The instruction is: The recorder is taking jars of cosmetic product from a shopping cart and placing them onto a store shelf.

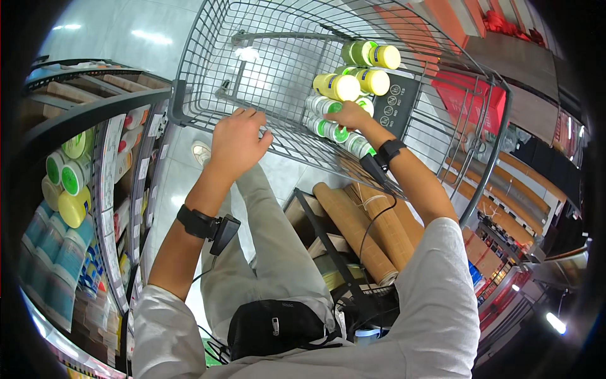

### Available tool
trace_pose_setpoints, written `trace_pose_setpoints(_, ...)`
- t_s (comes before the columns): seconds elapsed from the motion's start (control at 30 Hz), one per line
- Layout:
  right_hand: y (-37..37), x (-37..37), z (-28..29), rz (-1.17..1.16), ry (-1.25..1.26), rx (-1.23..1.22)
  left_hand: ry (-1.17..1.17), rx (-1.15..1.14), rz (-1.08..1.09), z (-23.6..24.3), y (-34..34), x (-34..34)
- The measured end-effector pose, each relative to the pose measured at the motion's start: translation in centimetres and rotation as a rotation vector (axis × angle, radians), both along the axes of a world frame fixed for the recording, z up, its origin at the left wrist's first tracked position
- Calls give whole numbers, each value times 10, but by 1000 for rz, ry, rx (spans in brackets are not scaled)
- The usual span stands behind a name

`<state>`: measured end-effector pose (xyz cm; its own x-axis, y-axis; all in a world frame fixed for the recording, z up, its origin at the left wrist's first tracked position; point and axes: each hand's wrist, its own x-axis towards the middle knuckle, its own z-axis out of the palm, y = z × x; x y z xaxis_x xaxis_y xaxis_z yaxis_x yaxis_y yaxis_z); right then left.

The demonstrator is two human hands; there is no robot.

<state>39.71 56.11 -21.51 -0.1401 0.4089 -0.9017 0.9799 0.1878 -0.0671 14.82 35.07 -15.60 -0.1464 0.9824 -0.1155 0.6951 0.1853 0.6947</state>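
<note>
Two hands at the shopping cart [180, 104], well apart, and look how differently they're placed! Right hand [351, 117] reaches over the cart's near edge, down among the white canisters with green lids [358, 146], fingers bent at one of those lids; contact looks likely, but whether the grip is closed round it, I cannot tell, because the palm is turned away. Left hand [242, 142] sits at the near edge too, nearer the cart's left corner, fingers loosely bent, thumb out to the side. Is it hooked on the wire rim? Cannot tell; the back of the hand hides it.

Now the key relation: those white canisters lie on their sides just inside the near edge, long axes running roughly left to right, lids to the right. From the left hand they're off to the right; the right hand is plainly the nearer, right on top of them, coming in from the lid side. Just beyond, toward the far edge, lie yellow canisters [327, 83], lids also turned right, with a dark panel [399, 104] close by toward the cart's right end.
</note>
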Motion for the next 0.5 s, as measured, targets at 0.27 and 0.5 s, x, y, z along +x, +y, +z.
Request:
trace_pose_setpoints(0.27,-38,-11,1,445,-82,382,-68,-37,28,0,-23,0)
trace_pose_setpoints(0.5,-62,-64,110,159,331,120,-501,-14,140,30,-38,-8)
